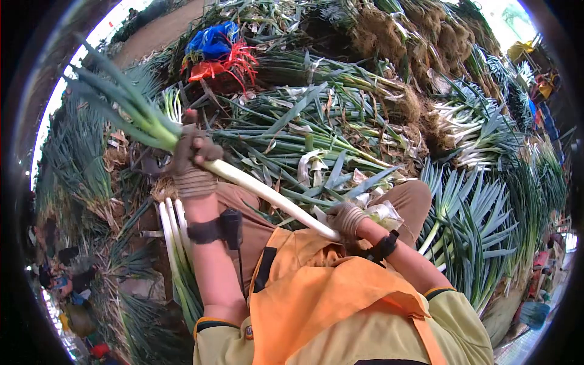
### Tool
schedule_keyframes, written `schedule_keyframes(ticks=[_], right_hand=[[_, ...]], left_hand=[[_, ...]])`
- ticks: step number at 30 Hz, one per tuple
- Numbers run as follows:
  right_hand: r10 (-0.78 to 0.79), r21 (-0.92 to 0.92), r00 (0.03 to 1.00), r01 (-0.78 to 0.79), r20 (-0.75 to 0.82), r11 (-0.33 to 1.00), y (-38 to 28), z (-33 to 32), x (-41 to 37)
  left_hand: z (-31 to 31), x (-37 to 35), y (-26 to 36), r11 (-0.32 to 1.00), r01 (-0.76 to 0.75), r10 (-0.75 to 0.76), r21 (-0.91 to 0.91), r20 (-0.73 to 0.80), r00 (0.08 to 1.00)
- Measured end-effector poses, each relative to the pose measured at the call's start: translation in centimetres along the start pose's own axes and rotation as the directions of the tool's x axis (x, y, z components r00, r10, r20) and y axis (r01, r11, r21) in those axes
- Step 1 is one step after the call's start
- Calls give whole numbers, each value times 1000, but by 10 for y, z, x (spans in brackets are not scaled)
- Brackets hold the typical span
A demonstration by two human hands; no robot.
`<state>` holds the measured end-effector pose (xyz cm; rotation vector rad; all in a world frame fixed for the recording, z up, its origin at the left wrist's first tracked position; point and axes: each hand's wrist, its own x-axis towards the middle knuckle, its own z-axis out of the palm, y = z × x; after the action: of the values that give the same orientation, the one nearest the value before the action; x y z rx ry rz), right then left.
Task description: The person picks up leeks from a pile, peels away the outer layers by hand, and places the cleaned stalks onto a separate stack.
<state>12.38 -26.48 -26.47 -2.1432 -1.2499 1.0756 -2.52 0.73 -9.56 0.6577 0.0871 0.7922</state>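
Observation:
My left hand (pixel 193 152), in a brown glove, is closed around a long leek (pixel 255 185) near where its white shaft turns green. The dark green leaves fan out to the upper left, and the white shaft slants down toward my lap. By the root end, my gloved right hand (pixel 348 219) has its fingers curled; what they grip is hidden. Pale, thin leaf skins (pixel 385 214) show just beside that hand, against my right knee. An orange apron (pixel 322 298) covers my lap beneath the leek's lower end.
Heaped leeks (pixel 292 134) with loose leaves lie in front of me. White-stemmed leeks (pixel 173 231) lie by my left forearm, more leeks (pixel 468 219) at right. Blue and red plastic ties (pixel 222 55) sit on the pile. Leeks with soil-covered roots (pixel 389 36) are stacked at the back.

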Motion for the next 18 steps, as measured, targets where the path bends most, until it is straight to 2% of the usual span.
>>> schedule_keyframes(ticks=[1, 2, 3, 4, 5, 6, 7, 9, 10, 13, 14, 15, 16, 17, 18], right_hand=[[-9, -97, 999, 6, -36, 995, 18, 3, 6], [130, -258, 991, -126, -1, 958, 8, -14, 5], [147, -309, 988, -156, -51, 938, 8, -24, 5], [160, -357, 982, -187, -103, 915, 14, -33, 3], [124, -368, 982, -169, -142, 915, 72, -11, 24], [118, -369, 982, -166, -150, 915, 70, -16, 28], [176, -448, 971, -230, -160, 864, 63, -24, 32], [334, -544, 933, -349, -131, 763, 40, -44, 25], [330, -543, 933, -352, -141, 762, 45, -46, 28], [501, -143, 840, -533, -208, 834, 73, -46, 44], [57, -155, 969, -96, -239, 983, 57, -60, 17], [-82, 33, 954, 95, -290, 995, 40, -67, 7], [-207, 206, 908, 295, -364, 933, 22, -73, 0], [-138, 497, 964, 238, -229, 834, -2, -85, -15], [-115, 736, 991, 126, -66, 666, -23, -92, -25]], left_hand=[[1, 2, 9, 1000, 0, 0, -6, 28, 1000], [5, 4, 19, 1000, 0, 1, -11, 56, 998], [10, 5, 26, 998, -50, 52, -29, 45, 998], [9, 9, 38, 993, -97, 93, 67, 65, 994], [4, 13, 42, 987, -119, 116, 109, 27, 993], [0, 16, 46, 978, -142, 145, 152, -13, 989], [-2, 16, 53, 977, -145, 148, 154, -7, 989], [-5, 16, 66, 967, -165, 188, 193, -108, 976], [-3, 18, 78, 968, -155, 198, 199, -218, 956], [6, 16, 93, 966, -175, 224, 188, -285, 932], [1, 18, 95, 960, -148, 231, 237, -378, 896], [-5, 22, 94, 953, -114, 238, 281, -463, 854], [-15, 23, 89, 950, -117, 245, 289, -461, 853], [-30, 24, 84, 953, -118, 247, 279, -493, 835], [-45, 24, 81, 954, -122, 253, 273, -523, 814]])
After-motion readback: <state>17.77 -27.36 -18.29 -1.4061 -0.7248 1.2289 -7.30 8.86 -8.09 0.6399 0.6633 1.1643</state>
